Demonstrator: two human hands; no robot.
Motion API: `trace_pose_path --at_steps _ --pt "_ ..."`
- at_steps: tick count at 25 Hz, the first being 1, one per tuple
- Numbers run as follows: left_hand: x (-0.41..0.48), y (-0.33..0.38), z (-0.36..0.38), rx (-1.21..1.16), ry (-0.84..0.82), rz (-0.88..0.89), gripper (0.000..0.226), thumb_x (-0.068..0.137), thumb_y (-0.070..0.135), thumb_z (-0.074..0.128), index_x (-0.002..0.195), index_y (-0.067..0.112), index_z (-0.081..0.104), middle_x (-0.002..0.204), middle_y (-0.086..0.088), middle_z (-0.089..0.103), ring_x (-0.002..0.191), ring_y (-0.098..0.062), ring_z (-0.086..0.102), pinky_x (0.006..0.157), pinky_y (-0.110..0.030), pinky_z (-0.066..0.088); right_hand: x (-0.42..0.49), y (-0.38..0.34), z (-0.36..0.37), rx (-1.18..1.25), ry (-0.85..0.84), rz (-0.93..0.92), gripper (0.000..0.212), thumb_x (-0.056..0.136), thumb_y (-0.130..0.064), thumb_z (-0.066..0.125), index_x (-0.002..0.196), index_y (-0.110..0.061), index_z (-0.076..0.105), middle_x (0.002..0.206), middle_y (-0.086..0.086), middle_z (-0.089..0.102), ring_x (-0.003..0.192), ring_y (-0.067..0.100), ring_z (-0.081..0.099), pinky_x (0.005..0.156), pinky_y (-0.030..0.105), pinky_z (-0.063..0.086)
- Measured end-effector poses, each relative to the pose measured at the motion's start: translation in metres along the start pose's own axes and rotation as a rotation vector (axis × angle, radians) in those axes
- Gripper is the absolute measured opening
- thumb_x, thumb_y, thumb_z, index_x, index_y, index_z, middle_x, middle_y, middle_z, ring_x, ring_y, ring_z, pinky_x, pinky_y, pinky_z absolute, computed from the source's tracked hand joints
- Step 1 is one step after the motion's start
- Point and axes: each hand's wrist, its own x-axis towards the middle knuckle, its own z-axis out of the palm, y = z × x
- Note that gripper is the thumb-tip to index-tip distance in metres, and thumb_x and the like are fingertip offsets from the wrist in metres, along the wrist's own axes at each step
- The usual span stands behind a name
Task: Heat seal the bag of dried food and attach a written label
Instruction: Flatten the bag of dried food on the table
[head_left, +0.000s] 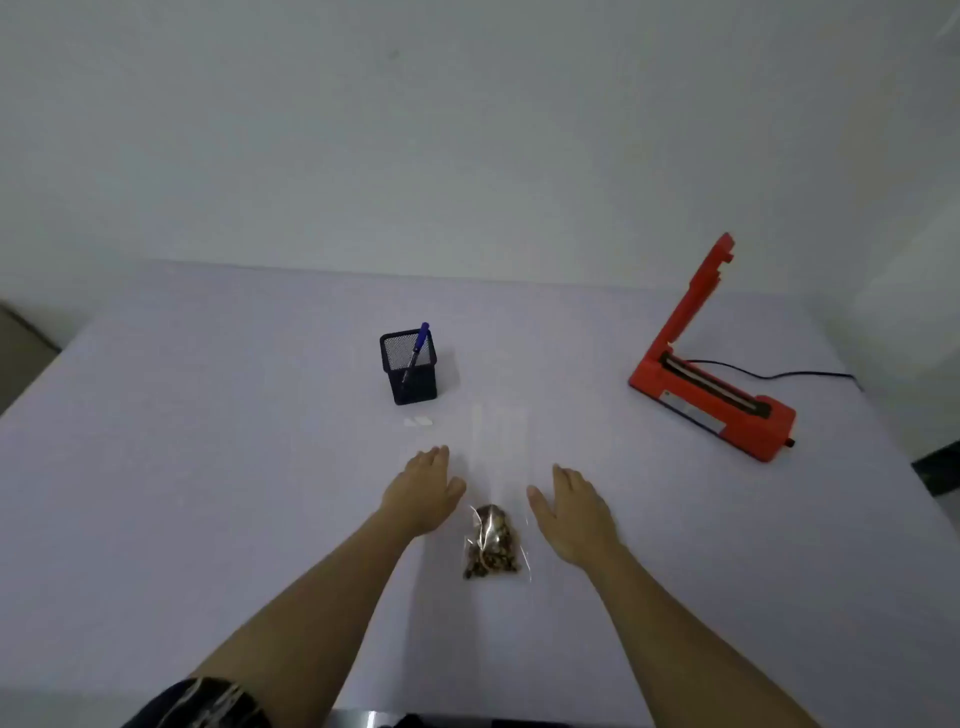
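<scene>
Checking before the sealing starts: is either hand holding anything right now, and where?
Nothing is held. The left hand and right hand lie open and flat on the table, either side of the clear bag.

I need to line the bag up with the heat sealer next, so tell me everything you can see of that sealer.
The heat sealer is a red plastic impulse type, standing at the right side of the table, apart from both hands. Its hinged arm is raised steeply, so the jaw is open and nothing lies in it. A dark sealing strip runs along the base, a pale plate sits on the front face, a small dark knob sticks out at the near end, and a black cord trails away rightward.
</scene>
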Motion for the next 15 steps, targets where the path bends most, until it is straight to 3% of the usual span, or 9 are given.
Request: trace_pose_path --at_steps 5,7,9,12,15 --pt "0.006 0.000 0.033 -0.268 0.070 -0.091 0.055 0.096 0.025 0.039 0.143 0.002 0.025 0.141 -0.017 0.040 0.128 -0.031 0.036 0.103 -0.039 0.033 0.008 0.000 0.021 0.215 0.035 0.061 0.063 0.094 -0.051 0.036 0.140 -0.009 0.031 0.139 0.009 0.041 0.126 0.024 0.039 0.105 0.038 0.035" --pt "0.012 0.004 0.042 -0.475 0.130 -0.188 0.051 0.094 0.026 0.043 0.138 0.001 0.035 0.123 -0.016 0.054 0.109 -0.027 0.051 0.092 -0.034 0.040 0.015 -0.002 0.027 0.462 0.035 0.141 0.058 0.093 -0.048 0.041 0.135 -0.010 0.039 0.129 0.008 0.050 0.114 0.019 0.049 0.097 0.031 0.040" --pt "0.015 0.010 0.043 -0.619 0.137 -0.249 0.049 0.095 0.028 0.046 0.137 0.004 0.038 0.112 -0.009 0.059 0.098 -0.019 0.053 0.086 -0.026 0.038 0.022 -0.007 0.028 0.687 0.031 0.214 0.050 0.092 -0.045 0.047 0.128 -0.010 0.048 0.115 0.003 0.058 0.100 0.015 0.053 0.086 0.025 0.039" --pt "0.021 0.015 0.045 -0.767 0.086 -0.293 0.048 0.093 0.034 0.050 0.135 0.011 0.044 0.120 -0.007 0.058 0.107 -0.020 0.054 0.090 -0.025 0.039 0.031 -0.010 0.032 0.829 -0.006 0.265 0.044 0.089 -0.045 0.054 0.117 -0.011 0.057 0.107 0.002 0.064 0.099 0.016 0.059 0.084 0.024 0.042" --pt "0.028 0.010 0.051 -0.842 0.051 -0.306 0.047 0.087 0.037 0.059 0.126 0.012 0.053 0.115 -0.006 0.062 0.104 -0.021 0.060 0.092 -0.032 0.048 0.037 -0.007 0.036 0.879 -0.070 0.254 0.043 0.083 -0.044 0.063 0.111 -0.012 0.060 0.105 0.003 0.066 0.098 0.017 0.062 0.087 0.027 0.047"
